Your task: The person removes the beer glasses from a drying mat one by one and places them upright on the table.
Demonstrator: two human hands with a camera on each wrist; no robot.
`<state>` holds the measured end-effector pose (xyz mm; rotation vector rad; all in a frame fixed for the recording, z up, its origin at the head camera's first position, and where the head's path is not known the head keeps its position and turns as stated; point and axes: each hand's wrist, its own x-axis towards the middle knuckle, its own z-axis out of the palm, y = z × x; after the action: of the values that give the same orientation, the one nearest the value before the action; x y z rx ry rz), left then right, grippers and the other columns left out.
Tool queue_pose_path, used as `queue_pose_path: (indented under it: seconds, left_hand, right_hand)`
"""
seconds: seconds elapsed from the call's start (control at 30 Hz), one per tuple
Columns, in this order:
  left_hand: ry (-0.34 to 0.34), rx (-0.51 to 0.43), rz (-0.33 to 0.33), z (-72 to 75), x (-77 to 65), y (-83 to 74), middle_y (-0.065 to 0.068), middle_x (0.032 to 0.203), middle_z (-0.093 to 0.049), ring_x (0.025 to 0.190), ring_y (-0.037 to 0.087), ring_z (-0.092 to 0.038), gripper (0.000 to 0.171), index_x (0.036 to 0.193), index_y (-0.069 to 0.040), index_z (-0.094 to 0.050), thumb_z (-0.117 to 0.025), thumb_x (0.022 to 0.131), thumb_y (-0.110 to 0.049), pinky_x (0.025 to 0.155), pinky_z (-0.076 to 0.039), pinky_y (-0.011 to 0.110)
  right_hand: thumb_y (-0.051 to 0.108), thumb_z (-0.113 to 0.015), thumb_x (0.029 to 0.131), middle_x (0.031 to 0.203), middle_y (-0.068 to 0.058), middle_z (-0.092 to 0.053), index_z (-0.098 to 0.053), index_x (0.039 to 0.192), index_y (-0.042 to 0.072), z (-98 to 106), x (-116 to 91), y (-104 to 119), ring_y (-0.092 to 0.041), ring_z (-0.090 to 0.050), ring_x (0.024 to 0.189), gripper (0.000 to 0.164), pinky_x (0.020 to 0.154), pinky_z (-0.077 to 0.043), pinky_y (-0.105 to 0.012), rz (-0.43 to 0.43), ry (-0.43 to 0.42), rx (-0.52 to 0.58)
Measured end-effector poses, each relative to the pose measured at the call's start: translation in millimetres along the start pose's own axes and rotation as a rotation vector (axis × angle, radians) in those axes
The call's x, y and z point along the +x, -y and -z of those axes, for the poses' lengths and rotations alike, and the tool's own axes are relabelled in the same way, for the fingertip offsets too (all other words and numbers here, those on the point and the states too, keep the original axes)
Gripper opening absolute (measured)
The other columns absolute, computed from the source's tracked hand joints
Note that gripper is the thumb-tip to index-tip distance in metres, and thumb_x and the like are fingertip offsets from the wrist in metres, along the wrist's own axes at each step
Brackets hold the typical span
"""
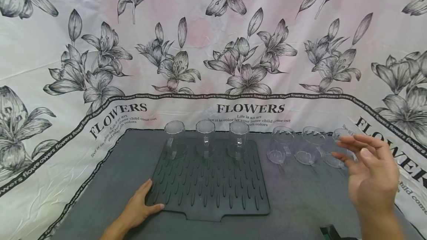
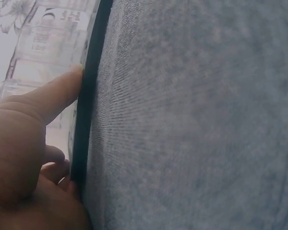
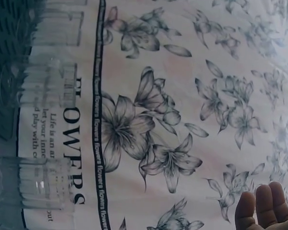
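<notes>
- My left hand point(image 1: 137, 207) rests at the near left corner of the flat, dark grey, ribbed mat point(image 1: 207, 193), thumb by the near edge, grasping nothing that I can make out; light, even pressure there should stop it sliding.
- My right hand point(image 1: 375, 175) hangs to the right, released, fingers loosely bent and holding nothing.
- Its fingertips overlap the rightmost clear glass mug point(image 1: 331, 163) in the head view; I cannot tell whether they touch.
- That mug ends a row of three on the grey cloth-covered table point(image 1: 300, 203), right of the mat; for any lift, I'd judge the handle or a full wrap round the side safest, as smooth glass could slip.
- Three matching clear glass mugs point(image 1: 205, 140) line the mat's far part, spaced apart; tugging the corner could rattle them.
- I'd move my right wrist slowly, since knocking one mug could tip its neighbour.
</notes>
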<state>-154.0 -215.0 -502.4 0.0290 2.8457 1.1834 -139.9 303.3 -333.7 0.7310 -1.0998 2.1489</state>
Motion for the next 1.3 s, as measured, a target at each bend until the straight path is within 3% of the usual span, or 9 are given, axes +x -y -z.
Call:
queue_pose_path:
  seconds: [0.17, 0.43, 0.67, 0.8, 1.03, 1.3]
  left_hand:
    - [-0.005, 0.0, -0.002, -0.6, -0.4, 0.1, 0.03, 0.151, -0.022, 0.137, 0.048, -0.019, 0.108, 0.146, 0.013, -0.026, -0.084, 0.072, -0.042, 0.104, -0.023, 0.064]
    - [-0.009, 0.009, 0.006, -0.6, 0.1, 2.0, 0.03, 0.151, -0.021, 0.137, 0.048, -0.019, 0.11, 0.146, 0.013, -0.025, -0.084, 0.072, -0.043, 0.104, -0.023, 0.064]
    - [-0.005, 0.008, 0.004, -0.3, -0.1, 2.5, 0.031, 0.151, -0.021, 0.137, 0.049, -0.019, 0.11, 0.146, 0.013, -0.025, -0.084, 0.072, -0.043, 0.104, -0.023, 0.064]
    - [-0.005, 0.009, 0.0, 0.7, -1.0, 1.2, 0.031, 0.151, -0.021, 0.136, 0.049, -0.019, 0.109, 0.146, 0.013, -0.025, -0.084, 0.072, -0.042, 0.103, -0.024, 0.064]
    - [-0.014, 0.022, -0.006, 0.1, -0.2, -1.0, 0.031, 0.151, -0.022, 0.136, 0.049, -0.02, 0.11, 0.145, 0.014, -0.026, -0.084, 0.072, -0.043, 0.104, -0.023, 0.063]
    - [-0.017, 0.023, -0.011, -1.3, 0.5, 0.4, 0.032, 0.15, -0.023, 0.136, 0.049, -0.021, 0.109, 0.145, 0.014, -0.027, -0.084, 0.072, -0.042, 0.104, -0.024, 0.063]
  right_hand:
    - [-0.014, -0.022, 0.094, 0.11, -0.032, -0.055, -0.043, 0.118, -0.022, -14.1, -0.1, -13.2, -0.039, -0.056, 0.101, 0.032, 0.078, -0.052, -0.04, -0.001, 0.095, 0.036]
    - [-0.01, -0.033, 0.097, 0.111, -0.025, -0.055, -0.043, 0.12, -0.02, -29.7, -0.1, -36.0, -0.034, -0.053, 0.103, 0.027, 0.078, -0.051, -0.036, -0.061, 0.168, -0.112]
    - [-0.001, -0.04, 0.1, 0.111, -0.02, -0.056, -0.047, 0.121, -0.014, -36.5, -6.1, -60.9, -0.03, -0.054, 0.1, 0.025, 0.075, -0.053, -0.034, -0.165, 0.154, -0.281]
    - [0.004, -0.042, 0.102, 0.11, -0.021, -0.055, -0.045, 0.122, -0.014, -39.2, -7.5, -74.1, -0.03, -0.053, 0.1, 0.027, 0.074, -0.054, -0.034, -0.208, 0.149, -0.327]
    - [0.013, -0.047, 0.103, 0.106, -0.02, -0.057, -0.05, 0.12, -0.006, -42.1, -5.2, -99.0, -0.032, -0.055, 0.097, 0.026, 0.07, -0.055, -0.038, -0.334, 0.066, -0.373]
    - [0.02, -0.047, 0.103, 0.109, -0.02, -0.054, -0.048, 0.122, -0.001, -42.4, -5.5, -131.2, -0.032, -0.053, 0.099, 0.029, 0.074, -0.055, -0.04, -0.436, 0.06, -0.456]
